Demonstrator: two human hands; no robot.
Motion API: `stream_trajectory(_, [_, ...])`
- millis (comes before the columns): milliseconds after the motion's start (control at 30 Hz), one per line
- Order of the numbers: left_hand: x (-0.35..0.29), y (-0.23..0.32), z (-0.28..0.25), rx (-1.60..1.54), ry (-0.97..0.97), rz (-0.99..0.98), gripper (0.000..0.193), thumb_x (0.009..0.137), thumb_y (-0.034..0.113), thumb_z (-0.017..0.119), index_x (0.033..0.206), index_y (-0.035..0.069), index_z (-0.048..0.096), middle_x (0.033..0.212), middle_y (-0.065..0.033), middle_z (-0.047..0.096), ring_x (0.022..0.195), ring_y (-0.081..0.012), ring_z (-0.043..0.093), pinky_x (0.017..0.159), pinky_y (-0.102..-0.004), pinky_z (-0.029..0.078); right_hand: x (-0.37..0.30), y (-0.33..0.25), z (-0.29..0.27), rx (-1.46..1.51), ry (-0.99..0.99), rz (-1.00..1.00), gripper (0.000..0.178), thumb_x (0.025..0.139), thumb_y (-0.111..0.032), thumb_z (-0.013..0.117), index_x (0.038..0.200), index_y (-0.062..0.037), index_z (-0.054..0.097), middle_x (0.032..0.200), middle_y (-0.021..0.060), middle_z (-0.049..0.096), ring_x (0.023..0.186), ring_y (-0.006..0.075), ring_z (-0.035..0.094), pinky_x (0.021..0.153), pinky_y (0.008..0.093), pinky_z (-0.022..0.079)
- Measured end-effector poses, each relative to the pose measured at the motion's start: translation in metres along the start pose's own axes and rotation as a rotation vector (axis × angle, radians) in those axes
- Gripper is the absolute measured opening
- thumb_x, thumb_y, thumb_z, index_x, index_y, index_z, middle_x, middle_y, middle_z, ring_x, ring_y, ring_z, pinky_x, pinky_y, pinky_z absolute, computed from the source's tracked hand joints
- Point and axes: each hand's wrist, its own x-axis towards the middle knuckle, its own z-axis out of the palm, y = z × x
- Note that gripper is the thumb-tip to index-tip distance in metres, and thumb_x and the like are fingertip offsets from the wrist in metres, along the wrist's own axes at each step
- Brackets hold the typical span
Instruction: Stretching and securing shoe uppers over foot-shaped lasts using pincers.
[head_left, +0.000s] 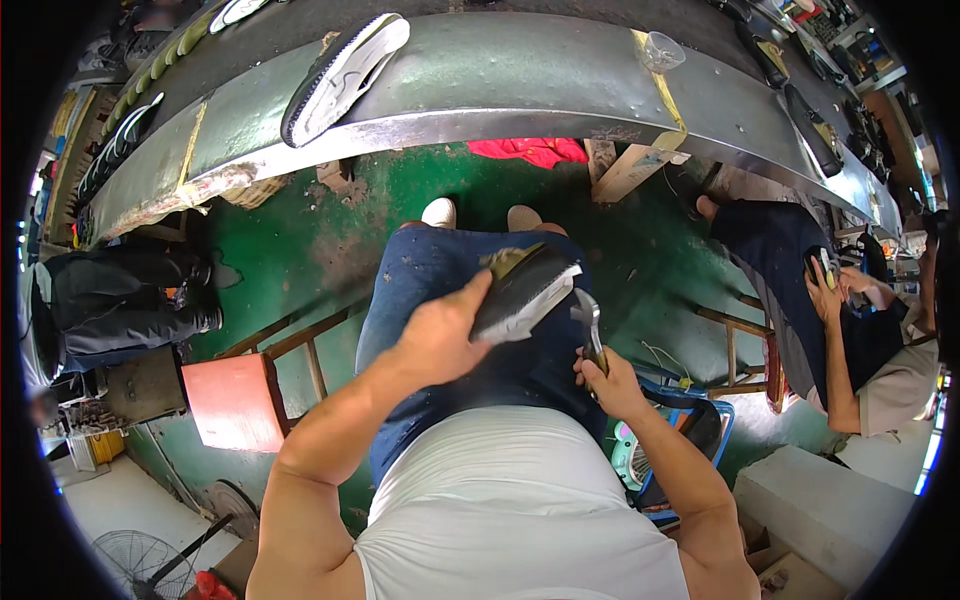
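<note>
My left hand (pixel 440 338) grips a black shoe (pixel 530 290) by one end, over my lap. The shoe is tilted, with a white band along its lower edge and some yellowish material at its top. My right hand (pixel 612 384) is closed round the dark handle of a metal hand tool that looks like pincers (pixel 592 322). Its silvery head stands up close to the white edge of the shoe; whether they touch I cannot tell. Another dark shoe with a white underside (pixel 345 82) lies on the metal bench ahead.
The metal bench (pixel 540 70) curves across the front, with a clear plastic cup (pixel 660 52) and more shoes at both ends. A red-topped stool (pixel 235 402) stands left. At right another person (pixel 850 320) sits holding something. A blue-framed chair (pixel 715 440) is by my right arm, a fan (pixel 140 560) lower left.
</note>
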Motion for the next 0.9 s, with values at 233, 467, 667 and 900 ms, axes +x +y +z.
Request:
stream_trajectory(233, [0.051, 0.031, -0.037, -0.750, 0.263, 0.111, 0.048, 0.083, 0.008, 0.080, 0.122, -0.001, 0.054, 0.111, -0.0144, 0.069, 0.097, -0.0172, 0.067, 0.086, -0.0321, 0.054, -0.006, 0.015, 0.009, 0.234, 0.105, -0.149, 0.033, 0.098, -0.019, 0.059, 0.123, 0.0023, 0.054, 0.095, 0.0085, 0.065, 0.085, 0.0170, 0.065, 0.083, 0.0316, 0.052])
stream_trajectory(467, [0.073, -0.037, 0.060, -0.779, -0.273, -0.247, 0.061, 0.085, 0.020, 0.078, 0.135, -0.006, 0.055, 0.115, -0.0121, 0.068, 0.100, -0.0171, 0.065, 0.089, -0.0314, 0.052, -0.010, -0.037, -0.017, -0.084, -0.040, -0.053, 0.024, 0.096, -0.017, 0.059, 0.112, 0.0010, 0.059, 0.092, 0.0157, 0.068, 0.086, 0.0256, 0.067, 0.080, 0.0358, 0.052])
stream_trajectory(667, [-0.010, -0.012, 0.059, -0.400, 0.125, -0.272, 0.036, 0.088, 0.014, 0.069, 0.121, 0.000, 0.066, 0.095, -0.0238, 0.069, 0.083, -0.0344, 0.070, 0.075, -0.0372, 0.055, -0.007, -0.080, -0.032, -0.373, -0.240, -0.201, 0.044, 0.093, -0.016, 0.062, 0.133, 0.0016, 0.053, 0.102, 0.0223, 0.066, 0.092, 0.0374, 0.064, 0.086, 0.0392, 0.050])
stream_trajectory(900, [-0.008, 0.004, 0.067, -0.231, 0.316, -0.027, 0.015, 0.092, 0.008, 0.064, 0.100, 0.000, 0.073, 0.080, -0.0205, 0.069, 0.068, -0.0352, 0.067, 0.065, -0.0376, 0.055, 0.020, -0.140, -0.042, -0.680, -0.545, -0.026, 0.050, 0.096, -0.024, 0.057, 0.131, 0.0108, 0.050, 0.109, 0.0302, 0.065, 0.104, 0.0437, 0.063, 0.090, 0.0466, 0.049])
